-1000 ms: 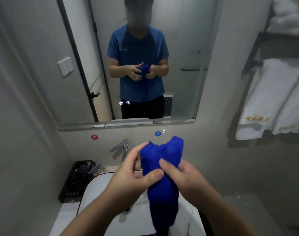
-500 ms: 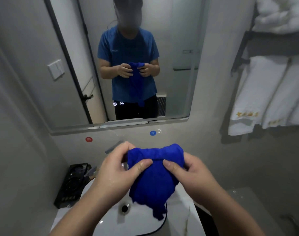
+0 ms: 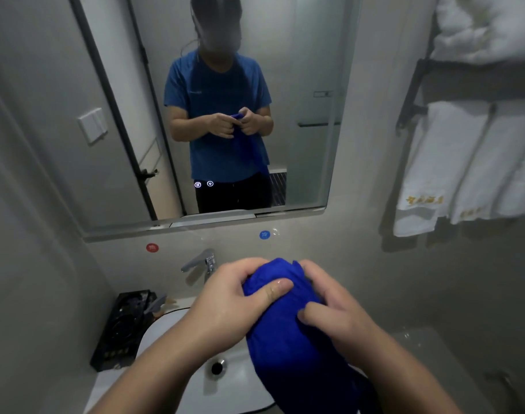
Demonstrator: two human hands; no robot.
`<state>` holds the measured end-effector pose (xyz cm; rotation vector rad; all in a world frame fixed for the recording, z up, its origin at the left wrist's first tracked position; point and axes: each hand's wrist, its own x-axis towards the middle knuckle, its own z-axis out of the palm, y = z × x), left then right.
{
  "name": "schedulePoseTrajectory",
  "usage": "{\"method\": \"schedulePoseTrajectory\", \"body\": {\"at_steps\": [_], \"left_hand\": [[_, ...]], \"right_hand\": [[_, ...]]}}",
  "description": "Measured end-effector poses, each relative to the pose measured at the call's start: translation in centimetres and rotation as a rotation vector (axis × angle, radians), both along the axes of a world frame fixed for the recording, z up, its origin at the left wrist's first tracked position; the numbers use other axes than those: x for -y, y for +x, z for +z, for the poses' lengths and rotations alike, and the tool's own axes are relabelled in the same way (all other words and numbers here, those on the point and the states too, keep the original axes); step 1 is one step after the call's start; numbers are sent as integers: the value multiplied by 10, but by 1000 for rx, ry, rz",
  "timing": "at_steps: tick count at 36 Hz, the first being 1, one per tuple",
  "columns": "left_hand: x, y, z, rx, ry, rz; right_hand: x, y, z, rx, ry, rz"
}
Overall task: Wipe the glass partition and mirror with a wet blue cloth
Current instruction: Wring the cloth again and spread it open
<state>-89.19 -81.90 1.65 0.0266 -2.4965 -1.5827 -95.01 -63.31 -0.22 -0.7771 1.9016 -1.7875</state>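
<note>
Both hands are gripping the blue cloth [image 3: 288,330] above the white sink [image 3: 165,327], in the near middle of the scene. The left hand [image 3: 225,303] is clamping the upper left side of the bunched cloth, its thumb pressing flat across the front of the fabric and its fingers curling over the top. The right hand [image 3: 333,309] is clamping the right side, its thumb digging into the fabric lower down. The rest of the cloth is hanging down from the hands, covering the near right part of the basin. The drain [image 3: 217,367] is showing just left of the hanging cloth.

Beyond the hands, a chrome faucet [image 3: 200,261] is standing at the far edge of the sink, with a red dot [image 3: 152,248] and a blue dot [image 3: 264,234] on the wall to either side. The mirror [image 3: 303,85] is hanging on the far wall above them, reflecting a person in a blue shirt holding the cloth in the same way. A black tray [image 3: 122,330] is sitting on the surface left of the sink. White towels [image 3: 464,162] are hanging from a dark rack [image 3: 413,94] on the right wall.
</note>
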Motion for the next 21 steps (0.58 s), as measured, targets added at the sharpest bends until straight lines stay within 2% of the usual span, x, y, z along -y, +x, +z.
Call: {"method": "schedulePoseTrajectory", "body": {"at_steps": [4,6,9,14,18,21], "left_hand": [[-2,7,6,-175,-197,57],[-3,9,7,-237,-228,78],[-3,11,11,-107,-183,54],[0,10,8,63,-237,7],[1,14,12,121,-194,-21],[5,16,13,89,-309,-57]], "right_hand": [[-1,2,2,-52,130,-18],[0,5,1,-109,171,-16],[3,12,-1,-134,165,-27],[2,15,-1,-165,158,-25],[-1,10,-4,-221,143,-63],[-4,9,-5,-258,174,-41]]}}
